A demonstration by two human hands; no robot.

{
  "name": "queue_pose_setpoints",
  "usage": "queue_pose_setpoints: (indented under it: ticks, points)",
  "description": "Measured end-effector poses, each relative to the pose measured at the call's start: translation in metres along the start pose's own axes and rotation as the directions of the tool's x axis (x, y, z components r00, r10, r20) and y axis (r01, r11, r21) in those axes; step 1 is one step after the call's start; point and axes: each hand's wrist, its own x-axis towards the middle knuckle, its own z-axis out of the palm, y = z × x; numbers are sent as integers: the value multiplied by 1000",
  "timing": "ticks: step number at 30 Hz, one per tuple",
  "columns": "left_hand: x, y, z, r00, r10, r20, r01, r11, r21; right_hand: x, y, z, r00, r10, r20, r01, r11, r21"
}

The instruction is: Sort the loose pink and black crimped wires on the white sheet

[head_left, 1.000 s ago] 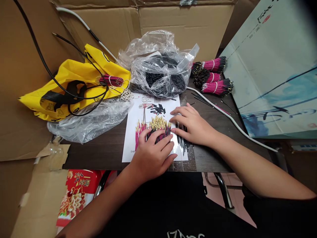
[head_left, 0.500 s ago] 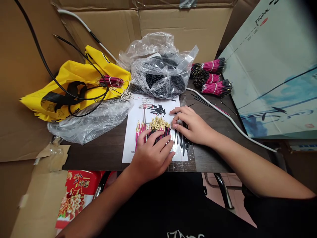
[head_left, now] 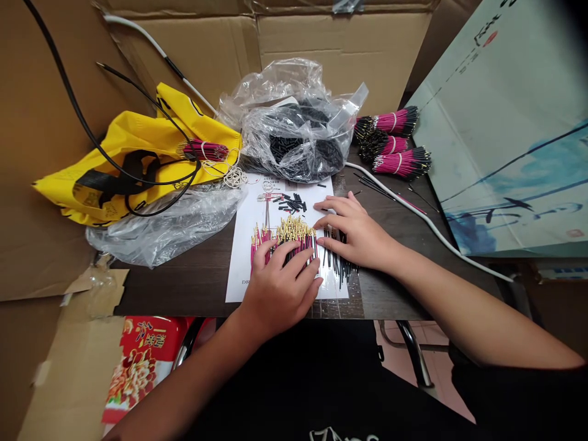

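Gold-tipped wires lie partly beneath the left hand and beside the right hand, each grip unclenched, fingers spread.

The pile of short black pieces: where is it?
Head view: the pile of black pieces lies on the white sheet, left of the right hand, between the clear bag and gold-tipped wires.

Right of centre, the right hand has spread its fingers again (they were curled closer just before).
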Motion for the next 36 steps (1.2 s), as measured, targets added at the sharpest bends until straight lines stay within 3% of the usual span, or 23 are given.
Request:
queue_pose_setpoints:
  ticks: [7,15,20,25,27,29,32,36]
  points:
    - [1,0,0,1000,-2,21,2,1000,-17,0,3,-1,998,59,-4,-58,993,98]
    - [3,-4,-4,998,-47,40,52,990,-129,-2,5,-27,991,136,-21,-117,918,379]
    - [6,0,-8,994,-105,6,104,973,-207,-3,-12,-31,995,90,-43,-55,853,519]
    - [10,13,-13,974,-215,-67,197,958,-210,-5,-31,-23,984,52,-168,52,825,562]
    - [9,12,-18,964,-251,-89,234,958,-165,-6,-30,-20,970,37,-239,94,852,514]
    - [3,4,-25,955,-277,-102,270,960,-79,-6,-24,-18,966,-38,-254,128,928,349]
    - [-13,-17,-36,936,-341,-86,349,931,109,-6,-13,-14,982,-170,-86,173,985,26]
    - [-35,-41,-44,891,-452,36,428,866,260,-5,-9,-11,971,-218,98,231,961,-149]
